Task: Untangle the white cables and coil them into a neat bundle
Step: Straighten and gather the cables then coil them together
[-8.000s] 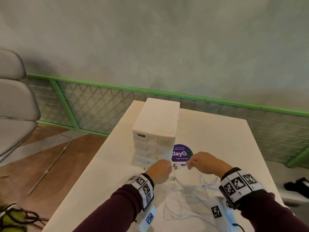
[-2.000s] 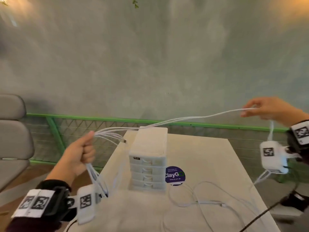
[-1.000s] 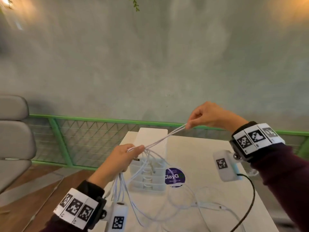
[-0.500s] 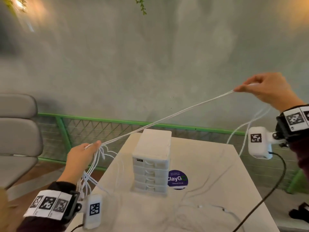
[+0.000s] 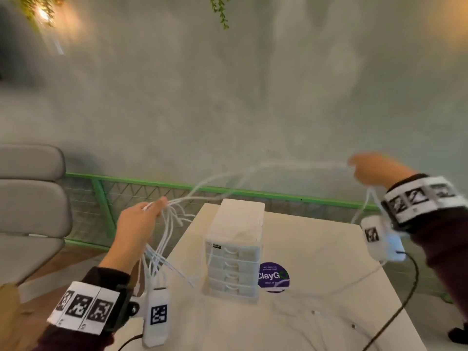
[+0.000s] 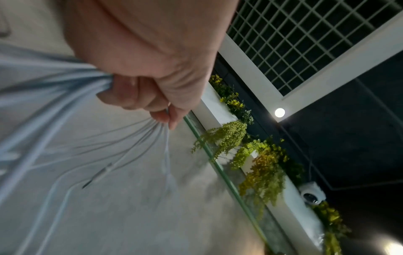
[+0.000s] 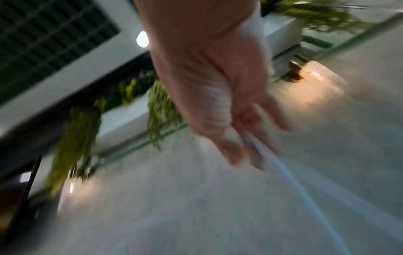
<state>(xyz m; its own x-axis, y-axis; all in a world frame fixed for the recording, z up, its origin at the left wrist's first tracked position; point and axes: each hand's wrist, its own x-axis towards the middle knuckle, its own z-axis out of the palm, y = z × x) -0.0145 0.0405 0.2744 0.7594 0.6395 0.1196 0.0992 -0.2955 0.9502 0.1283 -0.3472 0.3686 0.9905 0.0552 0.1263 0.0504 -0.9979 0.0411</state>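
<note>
White cables [image 5: 174,219] in air left of drawer box [image 5: 234,252], slack trailing onto table [image 5: 316,249]. Left hand [image 5: 138,224] fingers clamped on gathered loops, likely as anchor. Right hand [image 5: 367,171], up right of box, pinches single strand, likely drawing it free. Sticker [image 5: 273,276] right of box: "ClayG…".

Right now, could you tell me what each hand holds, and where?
Left hand grips the white cables near their gathered ends; right hand pinches one strand further along.
</note>
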